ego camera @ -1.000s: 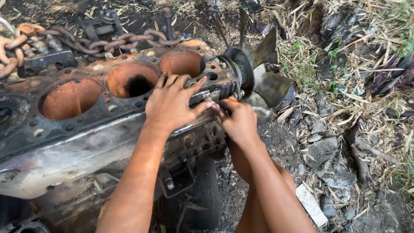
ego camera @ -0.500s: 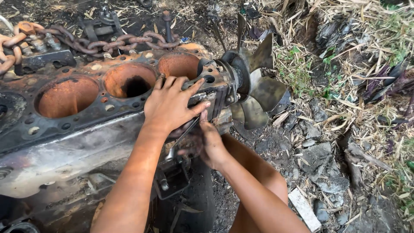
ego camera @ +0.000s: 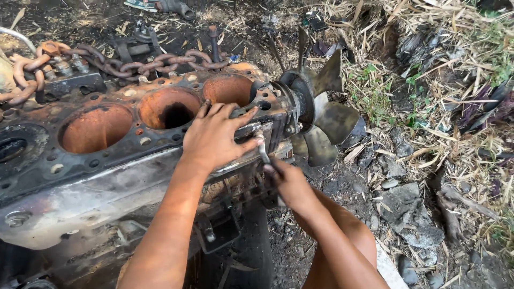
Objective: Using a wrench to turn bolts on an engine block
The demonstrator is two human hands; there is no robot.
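A rusty engine block (ego camera: 80,176) with several open cylinder bores lies in front of me. My left hand (ego camera: 214,136) rests flat on its top edge beside the nearest bore (ego camera: 227,88), fingers spread. My right hand (ego camera: 286,179) is below it at the block's side, closed around a slim metal wrench (ego camera: 263,151) whose upper end meets the block near my left thumb. A metal cooling fan (ego camera: 321,112) sticks out from the block's right end.
A heavy rusty chain (ego camera: 107,61) drapes over the far side of the block. Dry grass, stones and debris (ego camera: 428,160) cover the ground to the right. Dark soil and a pale flat scrap (ego camera: 388,265) lie by my knee.
My right hand has swung the wrench down and back up along the block's side. My left hand stays pressed on the block's top.
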